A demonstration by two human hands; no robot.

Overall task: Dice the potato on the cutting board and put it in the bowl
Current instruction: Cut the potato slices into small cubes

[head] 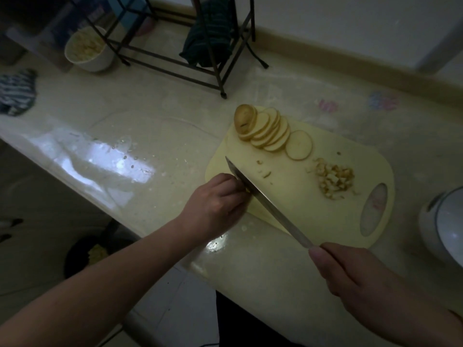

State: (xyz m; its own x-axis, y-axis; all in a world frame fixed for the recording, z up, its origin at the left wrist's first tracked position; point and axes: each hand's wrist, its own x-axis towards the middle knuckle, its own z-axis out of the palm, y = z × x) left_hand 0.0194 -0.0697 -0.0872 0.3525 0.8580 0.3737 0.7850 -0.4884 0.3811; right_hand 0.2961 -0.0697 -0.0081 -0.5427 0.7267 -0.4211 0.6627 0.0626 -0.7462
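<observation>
While the left hand (215,196) curls its fingers down over a small piece of potato at the near left edge of the cutting board (295,196), the right hand (355,279) is clamped round the handle of a knife (265,201), whose long blade slants from near right to far left and lies against the left fingertips. Only a sliver of yellow shows under those fingers, so how much potato they hold cannot be told. At the far left corner of the board a row of potato slices (268,128) leans in an overlapping fan, one slice lying flat beside it. Toward the right of the board sits a heap of diced potato (334,180), with a few stray bits between. The bowl (87,48), white and already holding pale pieces, stands far off to the left on the counter (150,101), beside a dark metal rack (175,58). A white appliance (443,226) sits at the right edge.
</observation>
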